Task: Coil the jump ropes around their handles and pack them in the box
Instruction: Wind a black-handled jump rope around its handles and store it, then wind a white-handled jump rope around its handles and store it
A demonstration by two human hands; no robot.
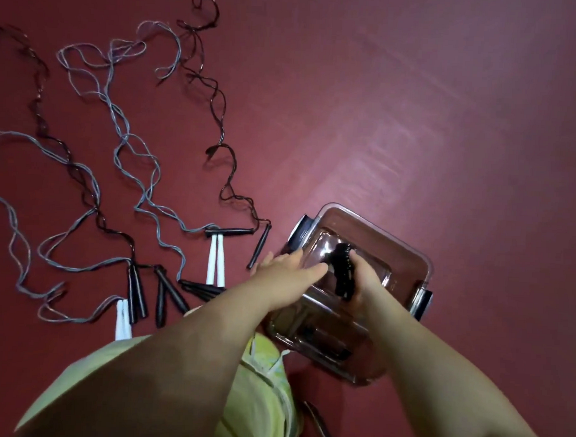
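Right hand (363, 281): fingers curl round a coiled black jump rope bundle (342, 270) inside the clear plastic box (407, 256).
Left hand (287, 268): fingers straight, over box rim.
Loose ropes (134, 152): on dark red floor (417, 108), left of box.
Writing: none readable.

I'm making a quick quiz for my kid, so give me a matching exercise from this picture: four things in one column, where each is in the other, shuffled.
Things:
1. coiled black rope
2. clear box
3. white handles
4. left hand

Places:
A. on the red floor, right of the loose ropes
B. held in the right hand over the box
C. on the floor between dark handles
D. open, reaching to the box's near edge

Pairs: 1-B, 2-A, 3-C, 4-D
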